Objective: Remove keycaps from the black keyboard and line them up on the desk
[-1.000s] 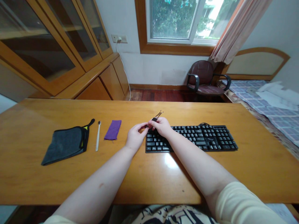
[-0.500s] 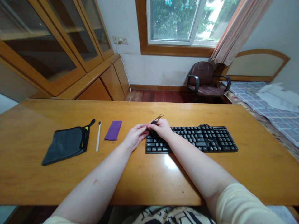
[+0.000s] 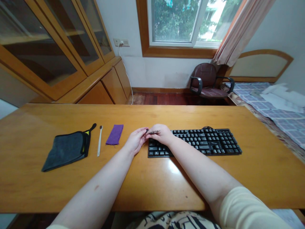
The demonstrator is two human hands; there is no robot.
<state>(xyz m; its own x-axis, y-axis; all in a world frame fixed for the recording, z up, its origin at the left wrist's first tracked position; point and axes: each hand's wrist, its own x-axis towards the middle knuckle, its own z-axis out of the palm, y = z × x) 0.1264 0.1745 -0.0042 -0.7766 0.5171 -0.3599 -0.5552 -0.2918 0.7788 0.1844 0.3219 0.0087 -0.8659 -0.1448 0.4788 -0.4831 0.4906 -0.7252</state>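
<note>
Over the left end of a black keyboard (image 3: 197,143), my two hands meet at the fingertips. My right hand (image 3: 162,133) is closed around a small dark keycap puller (image 3: 153,132) with thin brown prongs, now lying almost level across the fingers. My left hand (image 3: 137,140) pinches at a small dark bit beside the puller's end; whether it is a loose keycap or part of the tool I cannot tell. The keys under my right hand are hidden.
Left of my hands lie a folded purple cloth (image 3: 114,134), a white toothbrush (image 3: 99,141) and a folded grey cloth (image 3: 66,149) with a black loop. The wooden table (image 3: 152,187) has its far edge before a brown armchair (image 3: 206,79). A glass-door cabinet (image 3: 81,73) stands left.
The keycap puller has turned from pointing up and away to lying nearly flat in my right hand, which has rolled over and shifted slightly left. The keyboard and cloths have stayed put.
</note>
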